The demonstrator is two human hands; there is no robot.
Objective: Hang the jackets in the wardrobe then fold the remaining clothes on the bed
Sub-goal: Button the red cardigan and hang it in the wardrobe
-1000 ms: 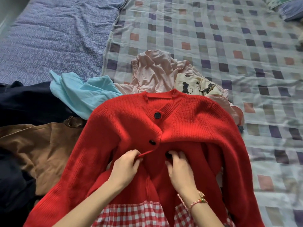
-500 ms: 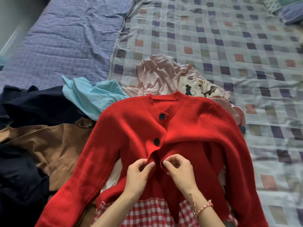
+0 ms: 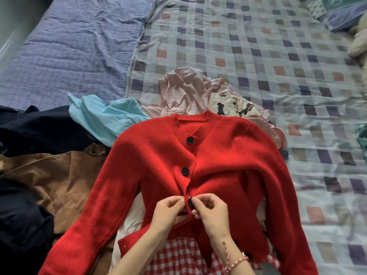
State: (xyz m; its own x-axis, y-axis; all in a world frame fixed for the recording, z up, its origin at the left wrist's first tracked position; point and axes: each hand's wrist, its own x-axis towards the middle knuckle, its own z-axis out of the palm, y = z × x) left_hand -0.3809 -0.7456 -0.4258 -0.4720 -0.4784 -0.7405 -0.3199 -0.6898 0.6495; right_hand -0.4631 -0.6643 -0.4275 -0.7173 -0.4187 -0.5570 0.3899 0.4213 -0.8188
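Red knitted cardigan (image 3: 228,155) lies front-up at frame centre on the bed, collar toward 12 o'clock, sleeves running down to 7 and 5 o'clock; top button (image 3: 190,140) and second button (image 3: 185,171) fastened.

Left hand (image 3: 168,213) at 6 o'clock, fingers curled, thumb and forefinger pinching the cardigan's front edge just left of the third button (image 3: 191,202); right hand (image 3: 212,213) beside it, fingers curled, fingertips pinching at that button from the right; both hands touch the knit; whether the button is through its hole, cannot tell. Pink cord bracelet (image 3: 236,262) on the right wrist.

Red-and-white gingham cloth (image 3: 178,257) shows under the hem at 6 o'clock.

Pile around the cardigan: light blue garment (image 3: 103,118) at 10 o'clock; pink garment (image 3: 184,92) at 12 o'clock; cream cartoon-print piece (image 3: 232,106) just right of it; brown garment (image 3: 49,179) at 9 o'clock; dark navy garment (image 3: 39,132) above the brown one.

Checked bedsheet (image 3: 278,56) covers 12 to 4 o'clock; blue patterned cover (image 3: 69,46) at 11 o'clock.
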